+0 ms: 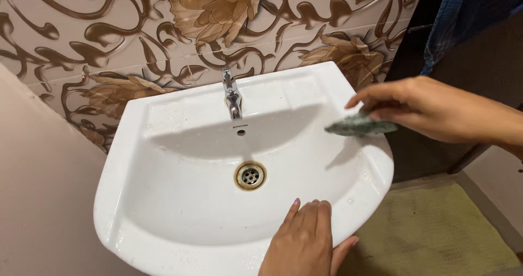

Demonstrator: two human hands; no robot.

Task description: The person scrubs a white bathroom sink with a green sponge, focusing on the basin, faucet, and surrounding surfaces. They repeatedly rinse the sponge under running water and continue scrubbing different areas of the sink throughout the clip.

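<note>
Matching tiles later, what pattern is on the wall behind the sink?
Brown swirling vines with large flowers on the wall tiles, in the head view.

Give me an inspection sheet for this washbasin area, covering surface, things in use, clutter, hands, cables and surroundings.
Surface: white washbasin, wet droplets on the rim.
Things in use: green scrub pad over the right rim; chrome tap; metal drain.
Clutter: nothing seen.
Hands: left hand rests on the front rim; right hand grips the pad.
Cables: nothing seen.
Surroundings: brown floral wall tiles, green floor mat.
</note>
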